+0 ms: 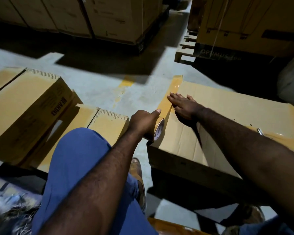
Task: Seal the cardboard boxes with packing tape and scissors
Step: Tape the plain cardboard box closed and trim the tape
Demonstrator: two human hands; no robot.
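My left hand (143, 122) gripped the tape roll (159, 129), the curled fingers hiding most of it. Just beyond the roll my right hand (183, 106) pressed flat on the tape strip (173, 92), along the left edge of the cardboard box (227, 116). A small metal thing (260, 131) behind my right forearm was too blurred to name.

Right box (227, 112): matt brown cardboard, creased. Tape strip (176, 85) on its left edge: glossy smooth film, wrinkled at far end. Tape roll (159, 129): shiny brown, printed card core. Left boxes (24, 102): matt cardboard. Floor (100, 85): dull grey concrete. Trousers (78, 158): blue cloth. Far right pallet (183, 55): bare wood.
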